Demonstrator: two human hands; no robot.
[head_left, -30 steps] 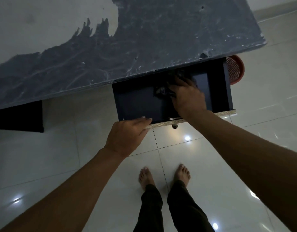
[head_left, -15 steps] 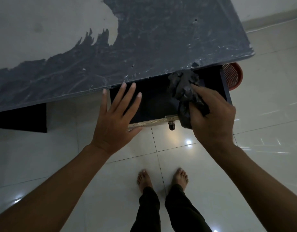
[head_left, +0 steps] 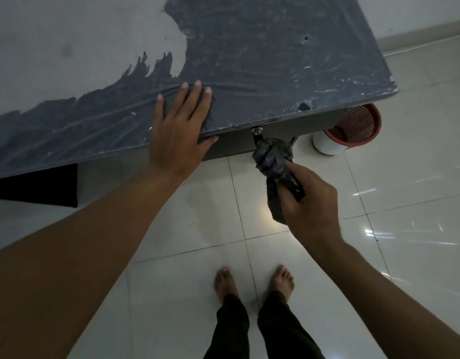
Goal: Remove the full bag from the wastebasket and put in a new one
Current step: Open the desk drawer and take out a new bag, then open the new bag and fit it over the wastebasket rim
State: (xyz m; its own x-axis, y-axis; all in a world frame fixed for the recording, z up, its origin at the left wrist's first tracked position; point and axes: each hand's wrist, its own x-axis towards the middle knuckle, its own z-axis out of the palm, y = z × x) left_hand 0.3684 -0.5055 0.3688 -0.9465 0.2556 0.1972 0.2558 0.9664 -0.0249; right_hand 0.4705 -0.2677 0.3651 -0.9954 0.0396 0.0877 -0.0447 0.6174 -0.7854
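Head view, starting at the left: the left hand (head_left: 178, 128) lies flat and released on the front edge of the desk top (head_left: 262, 60), fingers spread over the dark, scratched surface and the thumb hooked just under the edge, grasping nothing. Right of it, below the edge, the drawer front (head_left: 234, 143) sits flush with the desk, its small metal knob (head_left: 257, 130) showing.

Just below that knob the right hand (head_left: 311, 203) is clenched around a crumpled black bag (head_left: 274, 161), whose bunched top sticks up past the fingers, close to or touching the knob; I cannot tell which. A fold of it hangs down below the palm.

Further right, on the tiled floor (head_left: 418, 203) beside the desk's corner, stands the red mesh wastebasket (head_left: 358, 125), partly hidden by the desk top, with a white container (head_left: 324, 146) just beside it. No liner shows at the part of its rim in sight, though the inside is too hidden to be sure.

I judge the step in hand to be fetching the new bag, with the fitting not yet begun. The next move calls for carrying the bag right to the wastebasket, bringing the left hand off the desk, and using both hands to shake the wad loose, find its mouth and stretch it over the rim.
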